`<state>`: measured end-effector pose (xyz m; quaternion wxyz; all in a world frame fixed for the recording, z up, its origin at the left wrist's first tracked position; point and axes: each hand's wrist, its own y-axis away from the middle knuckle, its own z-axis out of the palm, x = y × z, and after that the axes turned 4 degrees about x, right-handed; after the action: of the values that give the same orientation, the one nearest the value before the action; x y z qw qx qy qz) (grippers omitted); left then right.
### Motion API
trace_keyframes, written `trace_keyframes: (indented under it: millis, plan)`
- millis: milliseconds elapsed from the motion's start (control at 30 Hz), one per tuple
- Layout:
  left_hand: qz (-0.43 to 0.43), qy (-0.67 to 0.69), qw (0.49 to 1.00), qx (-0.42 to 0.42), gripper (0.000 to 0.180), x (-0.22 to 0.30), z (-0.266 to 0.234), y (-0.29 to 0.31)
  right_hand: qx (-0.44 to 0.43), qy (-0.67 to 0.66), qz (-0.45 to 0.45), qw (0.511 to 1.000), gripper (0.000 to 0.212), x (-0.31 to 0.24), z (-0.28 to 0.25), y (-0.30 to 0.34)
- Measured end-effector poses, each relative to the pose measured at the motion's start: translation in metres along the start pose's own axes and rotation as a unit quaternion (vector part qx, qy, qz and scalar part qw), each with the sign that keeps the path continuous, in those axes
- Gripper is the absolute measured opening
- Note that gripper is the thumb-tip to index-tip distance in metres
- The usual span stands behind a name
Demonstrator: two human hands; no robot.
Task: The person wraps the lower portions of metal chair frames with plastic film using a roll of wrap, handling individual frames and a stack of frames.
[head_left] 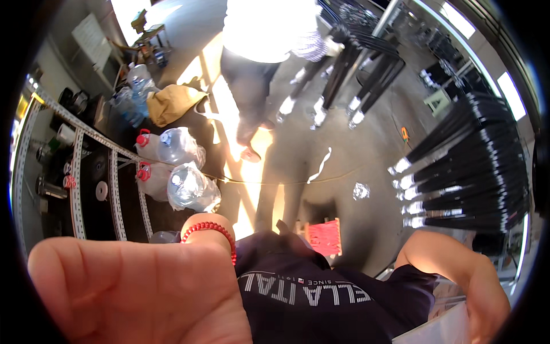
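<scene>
Your left hand (137, 292) fills the lower left, palm turned up to the camera and bare, with a red bead bracelet (209, 227) round the wrist. Its fingers run out of view, so you cannot tell whether they are spread or closed on something. Your right forearm (487, 304) bends down past the elbow and leaves at the lower edge; the right hand is out of sight, so its grip cannot be told either. Just beside that forearm, at the lower right in front of your dark shirt (338, 292), is a whitish see-through thing (438, 328) (its kind is hard to make out).

Beyond your left wrist, large water jugs (193, 188) stand together on the floor (378, 155), some wrapped in clear plastic, next to a metal shelf (76, 183). A brown bag (172, 105) lies farther off. Ahead of you are a red spool (325, 236), a crumpled clear scrap (361, 191) and a twisted white strip (320, 166). A co-worker (269, 34) in a white top stands at the far side, near black poles (332, 86); more dark bundles (470, 166) line your right.
</scene>
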<state>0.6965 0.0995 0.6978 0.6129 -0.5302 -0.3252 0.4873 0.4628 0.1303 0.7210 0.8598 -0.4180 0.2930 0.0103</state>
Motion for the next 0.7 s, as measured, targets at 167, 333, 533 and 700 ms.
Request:
trace_keyframes:
  millis: [167, 333, 533, 700]
  plan:
    - [0.014, -0.076, 0.997, 0.002, 0.021, -0.004, -0.024, -0.005, -0.011, -0.039, 0.028, 0.999, 0.042, 0.018, -0.014, -0.02]
    - [0.026, -0.213, 0.977, -0.003, 0.019, 0.009, -0.059, -0.008, -0.009, -0.122, 0.074, 0.99, 0.039, 0.025, -0.032, -0.016]
    - [-0.203, -0.461, 0.864, 0.011, 0.017, 0.029, -0.113, 0.03, 0.1, -0.346, 0.171, 0.917, 0.036, 0.022, -0.07, 0.029]
    - [-0.647, -0.326, 0.678, -0.125, 0.018, 0.012, -0.126, 0.194, 0.178, 0.014, 0.186, 0.966, 0.048, 0.115, -0.185, 0.083]
